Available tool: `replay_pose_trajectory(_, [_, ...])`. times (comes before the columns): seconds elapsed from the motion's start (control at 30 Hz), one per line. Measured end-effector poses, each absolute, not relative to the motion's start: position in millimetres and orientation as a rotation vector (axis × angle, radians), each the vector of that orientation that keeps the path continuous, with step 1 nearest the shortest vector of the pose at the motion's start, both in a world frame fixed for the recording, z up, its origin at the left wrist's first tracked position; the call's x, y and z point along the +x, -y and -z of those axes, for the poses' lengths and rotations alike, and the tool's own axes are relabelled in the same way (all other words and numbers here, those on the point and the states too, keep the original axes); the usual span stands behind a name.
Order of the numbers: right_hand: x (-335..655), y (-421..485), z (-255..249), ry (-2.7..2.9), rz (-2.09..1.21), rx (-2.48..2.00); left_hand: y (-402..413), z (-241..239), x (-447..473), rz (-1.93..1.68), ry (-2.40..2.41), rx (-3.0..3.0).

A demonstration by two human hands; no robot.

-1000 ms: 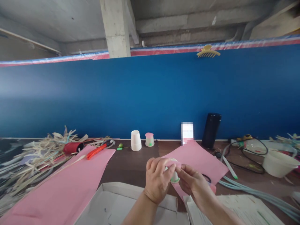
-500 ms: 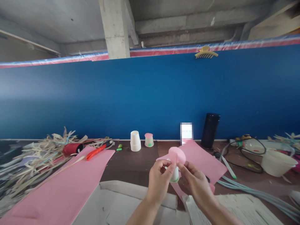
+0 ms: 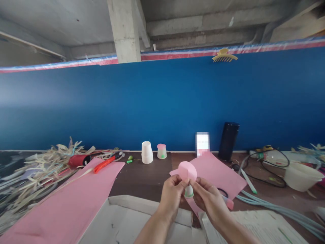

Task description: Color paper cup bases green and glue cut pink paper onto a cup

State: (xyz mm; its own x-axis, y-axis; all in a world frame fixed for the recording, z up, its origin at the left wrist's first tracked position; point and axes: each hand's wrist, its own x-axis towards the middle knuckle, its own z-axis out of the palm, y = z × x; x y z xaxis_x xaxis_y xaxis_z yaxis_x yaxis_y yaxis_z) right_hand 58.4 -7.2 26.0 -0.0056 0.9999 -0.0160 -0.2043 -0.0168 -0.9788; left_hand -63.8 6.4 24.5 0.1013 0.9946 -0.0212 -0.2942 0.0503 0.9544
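A round piece of pink paper (image 3: 187, 170) is pinched at its lower edge between my left hand (image 3: 172, 193) and my right hand (image 3: 207, 194). My thumbs and fingertips meet there, and a crease runs up from them. Just below and behind the fingers a small white cup (image 3: 189, 191) with a green rim shows, partly hidden by them. Further back, another small cup with a pink paper top (image 3: 161, 151) stands beside stacked white paper cups (image 3: 146, 153). Pink-handled scissors (image 3: 229, 203) lie partly hidden behind my right hand.
Pink sheets lie at left (image 3: 68, 206) and right (image 3: 218, 174). An open white carton (image 3: 132, 217) and papers (image 3: 264, 225) are in front. A black cylinder (image 3: 228, 140), cables (image 3: 281, 213) and a white bowl (image 3: 302, 176) stand right; paper strips (image 3: 50, 169) heap at left.
Both hands have drawn closer together. The pink paper has shifted slightly left and turned, now showing its creased face more squarely. More of the scissors behind my right hand shows.
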Motion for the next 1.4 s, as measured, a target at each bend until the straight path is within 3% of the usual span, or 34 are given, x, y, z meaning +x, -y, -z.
replay_pose_trajectory(0.6, [56.4, 1.6, -28.1, 1.048, -1.226, -1.154, -12.6, -22.3, -67.4, -1.276, -1.022, 0.972])
replay_pose_trajectory(0.87, [71.9, -3.0, -33.3, 0.976, -0.901, -1.276, -29.0, -11.0, -81.5, -1.333, -0.99, 0.823])
replay_pose_trajectory(1.17, [71.3, -13.1, -5.6, 1.309, -0.927, -1.486, -27.0, -9.4, -77.2, -1.19, -0.974, 0.879])
replay_pose_trajectory(1.4, [68.9, -15.1, -1.9, 1.482, -0.754, -1.497, -23.4, -11.5, -78.6, -1.124, -0.954, 0.835])
